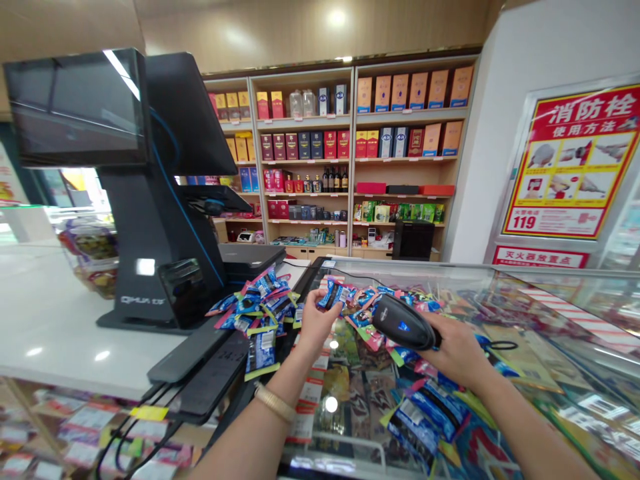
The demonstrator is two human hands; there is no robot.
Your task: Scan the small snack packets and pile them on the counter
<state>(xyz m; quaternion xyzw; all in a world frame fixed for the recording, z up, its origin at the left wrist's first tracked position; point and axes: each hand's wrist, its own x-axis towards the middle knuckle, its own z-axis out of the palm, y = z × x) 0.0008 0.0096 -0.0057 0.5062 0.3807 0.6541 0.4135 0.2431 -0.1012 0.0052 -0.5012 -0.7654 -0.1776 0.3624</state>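
Note:
My left hand point(317, 321) is raised over the glass counter, its fingers pinched on a small blue snack packet point(334, 293). My right hand point(457, 347) grips a black handheld barcode scanner point(406, 321), whose head points left at that packet. A gold bracelet point(274, 403) sits on my left wrist. Several blue, pink and green packets point(263, 303) lie heaped just left of my left hand. More packets point(425, 407) are spread under my right forearm.
A black checkout terminal point(150, 193) with two screens stands on the white counter point(55, 333) at left, a black keyboard point(213, 373) in front of it. The glass display case point(550, 333) runs to the right. Shelves of boxed goods point(345, 147) line the back wall.

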